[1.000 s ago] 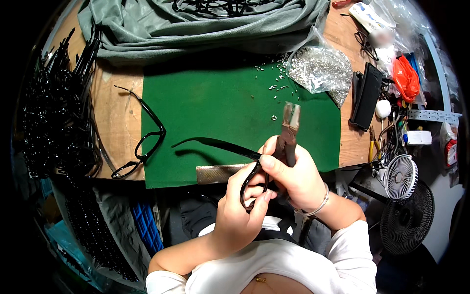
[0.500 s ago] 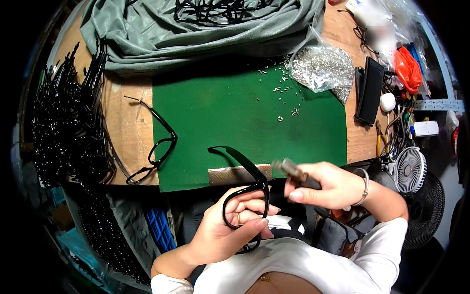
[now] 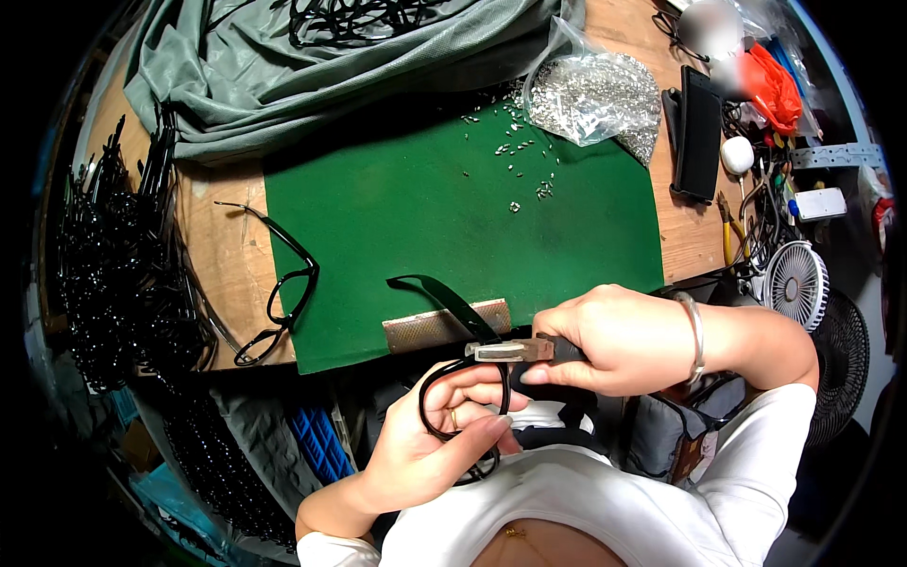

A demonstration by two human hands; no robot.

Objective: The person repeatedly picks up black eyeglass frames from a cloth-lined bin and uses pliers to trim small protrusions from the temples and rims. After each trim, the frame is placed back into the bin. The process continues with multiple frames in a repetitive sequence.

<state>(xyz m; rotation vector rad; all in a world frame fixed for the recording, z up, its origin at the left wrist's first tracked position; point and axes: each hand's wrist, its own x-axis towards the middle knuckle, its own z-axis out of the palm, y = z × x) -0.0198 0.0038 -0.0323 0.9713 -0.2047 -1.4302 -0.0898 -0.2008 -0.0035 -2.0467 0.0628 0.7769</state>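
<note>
We are holding a black glasses frame (image 3: 460, 408) in our left hand (image 3: 430, 449), just off the near edge of the counter (image 3: 222, 248), and pressing the jaws of a pair of pliers (image 3: 515, 351) against it with our right hand (image 3: 619, 340).

The likeliest slip, as we are judging it, is at the jaws: they are meeting the frame near its hinge corner, and too hard a squeeze could be marking or cracking the thin plastic. The frame is also resting only on a light pinch, so a twist from the tool could be turning it out of our grasp and dropping it into our lap, since nothing of the counter lies beneath it. One temple arm is sticking out towards 11 o'clock over the green mat (image 3: 453, 227) and a small metal plate (image 3: 444, 324); a sudden swing could be knocking it against them.

Our left fingers (image 3: 472, 437) are curling narrowly around the lens rim, thumb at 6 o'clock of it, other fingers passing behind. Our right fingers (image 3: 567, 373) are closing tightly around the pliers' handles, which lie at 3 o'clock of the frame, the jaw tips touching its top edge at 12 o'clock. A second pair of glasses (image 3: 283, 298) is lying on the counter at 9 o'clock.
</note>
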